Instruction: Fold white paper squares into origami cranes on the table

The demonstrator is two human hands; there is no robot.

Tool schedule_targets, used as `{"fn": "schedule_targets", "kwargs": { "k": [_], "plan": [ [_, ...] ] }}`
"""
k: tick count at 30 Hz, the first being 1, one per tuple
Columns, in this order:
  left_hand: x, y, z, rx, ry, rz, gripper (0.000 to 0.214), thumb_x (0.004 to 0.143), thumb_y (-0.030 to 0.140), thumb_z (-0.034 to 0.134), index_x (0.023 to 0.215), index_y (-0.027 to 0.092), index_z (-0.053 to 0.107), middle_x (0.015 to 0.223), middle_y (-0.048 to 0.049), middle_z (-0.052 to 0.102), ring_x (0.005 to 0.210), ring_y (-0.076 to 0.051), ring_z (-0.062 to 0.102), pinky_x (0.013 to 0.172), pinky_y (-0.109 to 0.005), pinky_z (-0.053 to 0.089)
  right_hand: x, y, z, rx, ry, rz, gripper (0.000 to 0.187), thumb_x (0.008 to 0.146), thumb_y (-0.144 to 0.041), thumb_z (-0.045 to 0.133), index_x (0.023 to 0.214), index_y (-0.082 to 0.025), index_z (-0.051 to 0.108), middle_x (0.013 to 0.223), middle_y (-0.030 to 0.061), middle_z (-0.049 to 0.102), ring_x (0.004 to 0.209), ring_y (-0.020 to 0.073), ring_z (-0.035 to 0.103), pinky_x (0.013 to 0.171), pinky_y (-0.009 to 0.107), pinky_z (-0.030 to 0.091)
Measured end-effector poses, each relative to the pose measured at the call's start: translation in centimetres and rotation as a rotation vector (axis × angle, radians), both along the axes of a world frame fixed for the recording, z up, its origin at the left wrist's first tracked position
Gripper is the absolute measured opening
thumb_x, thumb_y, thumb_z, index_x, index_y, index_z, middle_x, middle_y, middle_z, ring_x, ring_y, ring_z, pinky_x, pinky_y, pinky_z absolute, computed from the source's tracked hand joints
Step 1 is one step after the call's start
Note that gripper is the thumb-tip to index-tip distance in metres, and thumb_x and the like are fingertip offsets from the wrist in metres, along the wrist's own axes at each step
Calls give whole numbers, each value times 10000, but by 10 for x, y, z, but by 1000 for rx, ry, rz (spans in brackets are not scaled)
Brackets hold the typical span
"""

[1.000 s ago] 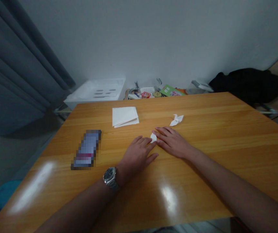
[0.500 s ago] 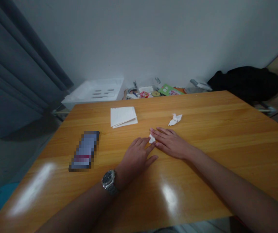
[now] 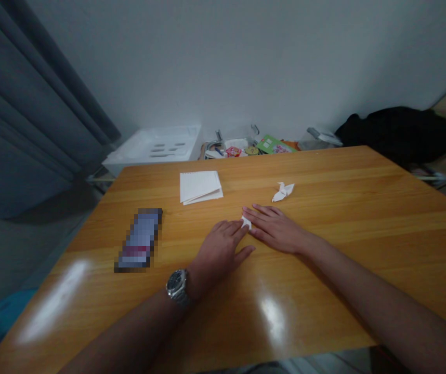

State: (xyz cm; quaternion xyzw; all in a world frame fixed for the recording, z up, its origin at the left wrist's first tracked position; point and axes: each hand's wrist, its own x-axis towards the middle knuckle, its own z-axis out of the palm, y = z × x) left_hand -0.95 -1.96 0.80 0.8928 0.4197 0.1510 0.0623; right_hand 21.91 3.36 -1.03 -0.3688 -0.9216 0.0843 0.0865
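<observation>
A small folded piece of white paper (image 3: 246, 223) lies on the wooden table (image 3: 324, 208), partly covered by fingers. My left hand (image 3: 223, 246), with a metal watch (image 3: 176, 283) on the wrist, rests its fingertips on the paper's left and lower side; its thumb is stretched out. From the right, my right hand (image 3: 273, 228) lies flat, fingers extended, with its fingertips on the paper's other edge. Beyond the right hand sits a white origami bird (image 3: 283, 191). Folded sheets of white paper (image 3: 200, 187) lie farther back, left of the bird.
A phone with a blurred screen (image 3: 141, 239) lies on the table's left. Behind the far edge stand a white foam tray (image 3: 156, 145) and a clear box of small items (image 3: 238, 148), with a green packet (image 3: 273, 144). Black cloth (image 3: 398, 132) is heaped at the back right.
The left fingertips have shifted slightly over the small paper, whose visible part looks a little different. The right hand stays flat. The whole view has drifted slightly.
</observation>
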Motion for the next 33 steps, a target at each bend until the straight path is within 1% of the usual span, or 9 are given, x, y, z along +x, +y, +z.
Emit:
{"fn": "schedule_targets", "kwargs": {
  "k": [3,8,13,17,22,25,29,33],
  "plan": [
    [-1,0,-2,4,-4,11,483,970,467,555,1346,166,585,1385,-160,586,1249,-289,559,1109,-479,410,0,-1,0,6,8,-6,581,1064,-500,255,1583,-241,287,1612,74,348,1506,273,276,1188,504,293],
    [-2,1,-3,-7,-6,7,461,983,447,540,1357,182,586,1382,-150,588,1265,-279,553,1103,-467,421,-1,-3,0,19,25,-23,589,1062,-494,272,1587,-227,276,1617,98,328,1496,268,305,1186,507,304],
    [-2,0,-1,-8,5,14,463,984,445,539,1363,181,579,1407,-148,569,1276,-279,544,1113,-466,413,-1,-3,-2,26,30,-29,576,1062,-489,274,1588,-255,267,1621,77,322,1498,264,301,1179,517,312],
    [-2,1,-3,-17,0,17,463,983,443,543,1371,192,573,1451,-147,534,1308,-274,522,1124,-463,404,-1,-3,-4,37,17,-23,585,1062,-496,265,1587,-236,272,1629,82,302,1504,262,286,1192,503,293],
    [-3,2,-5,-21,-2,16,465,989,461,525,1354,181,590,1429,-154,558,1300,-278,530,1125,-468,402,-1,-3,-4,50,14,-27,597,1062,-495,268,1583,-203,282,1630,105,294,1501,260,294,1196,495,288],
    [-3,2,-4,-17,-9,15,453,988,451,531,1350,185,591,1424,-149,563,1290,-273,538,1121,-466,406,-1,-3,-4,52,12,-24,601,1061,-489,273,1577,-182,295,1624,121,304,1497,261,305,1195,493,292],
    [-3,1,-3,-16,-14,11,446,988,443,534,1351,188,586,1421,-144,566,1281,-271,544,1116,-463,410,-1,-2,-5,54,35,-24,593,1056,-489,293,1578,-207,298,1617,120,322,1486,265,328,1186,510,303],
    [-3,1,-3,-21,-20,10,449,984,433,545,1362,191,575,1423,-144,563,1283,-269,543,1118,-465,407,-2,-2,-4,47,36,-36,590,1054,-487,304,1567,-197,326,1609,120,346,1477,269,343,1180,505,315]
  ]
}}
